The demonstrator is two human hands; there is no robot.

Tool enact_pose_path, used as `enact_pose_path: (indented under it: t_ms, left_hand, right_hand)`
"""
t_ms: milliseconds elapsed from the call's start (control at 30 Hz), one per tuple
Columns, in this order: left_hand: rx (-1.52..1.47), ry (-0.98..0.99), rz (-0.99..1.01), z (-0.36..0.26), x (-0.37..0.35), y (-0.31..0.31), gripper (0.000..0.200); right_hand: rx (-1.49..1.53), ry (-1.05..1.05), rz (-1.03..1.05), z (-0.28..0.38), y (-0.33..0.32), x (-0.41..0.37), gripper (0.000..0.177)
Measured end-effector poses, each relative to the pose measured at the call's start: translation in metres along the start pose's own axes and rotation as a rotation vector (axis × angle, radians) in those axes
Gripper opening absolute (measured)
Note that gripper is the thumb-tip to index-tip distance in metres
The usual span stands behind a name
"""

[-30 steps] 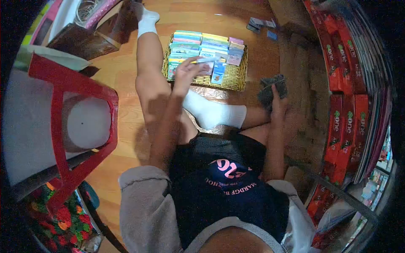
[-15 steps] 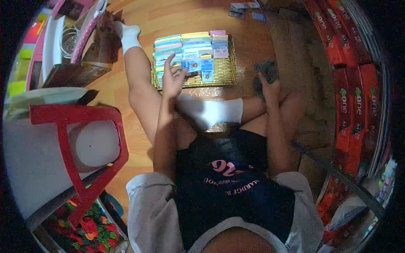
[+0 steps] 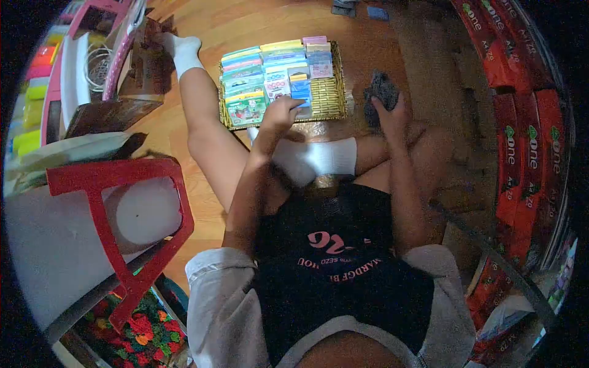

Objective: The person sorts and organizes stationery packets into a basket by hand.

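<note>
A woven basket (image 3: 328, 105) on the floor holds rows of small colourful packets (image 3: 245, 73). My left hand (image 3: 281, 115) is over the basket's near side, its fingers closed at the lower edge of a blue packet (image 3: 300, 92). To the right of the basket, my right hand (image 3: 394, 116) grips a dark grey cloth (image 3: 384, 91). A green-and-white packet (image 3: 244, 109) stands at the basket's near left corner.
Red packs (image 3: 532, 159) are stacked on the right. A red frame (image 3: 104, 214) and a pink-edged shelf (image 3: 55, 92) stand on the left. Small items (image 3: 377, 13) lie on the wooden floor (image 3: 245, 27) beyond the basket.
My left hand has moved right and closed its fingers at the blue packet. The packet it was at before now sits lower in the basket's rows. The grey cloth has shifted slightly in my right hand.
</note>
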State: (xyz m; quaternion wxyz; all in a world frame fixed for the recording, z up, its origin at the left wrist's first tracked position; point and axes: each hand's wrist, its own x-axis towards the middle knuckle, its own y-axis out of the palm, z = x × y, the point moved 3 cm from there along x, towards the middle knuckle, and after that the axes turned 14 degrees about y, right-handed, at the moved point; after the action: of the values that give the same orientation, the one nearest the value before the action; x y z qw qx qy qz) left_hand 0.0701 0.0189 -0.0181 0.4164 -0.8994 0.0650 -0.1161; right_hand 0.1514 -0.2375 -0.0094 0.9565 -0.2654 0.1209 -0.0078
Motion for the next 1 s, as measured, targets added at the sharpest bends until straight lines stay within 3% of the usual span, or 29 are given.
enact_pose_path:
  t_ms: [300,700,800,867,1000]
  left_hand:
    - [0.094,-0.1,-0.038,-0.003,0.007,0.004,0.021]
    - [0.07,-0.088,-0.279,0.001,-0.005,0.01,0.017]
    - [0.134,-0.051,-0.361,-0.005,-0.006,0.01,0.02]
    - [-0.105,-0.237,-0.406,0.001,-0.008,0.013,0.024]
    - [-0.177,-0.207,-0.434,0.009,-0.007,0.015,0.031]
  right_hand:
    - [0.057,-0.005,0.024,-0.016,0.008,0.009,0.057]
    - [-0.053,-0.011,0.001,0.017,0.0,-0.011,0.052]
    - [-0.028,-0.089,-0.024,0.0,0.003,-0.002,0.051]
    - [-0.024,-0.058,0.005,-0.001,0.003,0.0,0.05]
    - [-0.041,-0.027,0.012,0.012,0.001,-0.007,0.049]
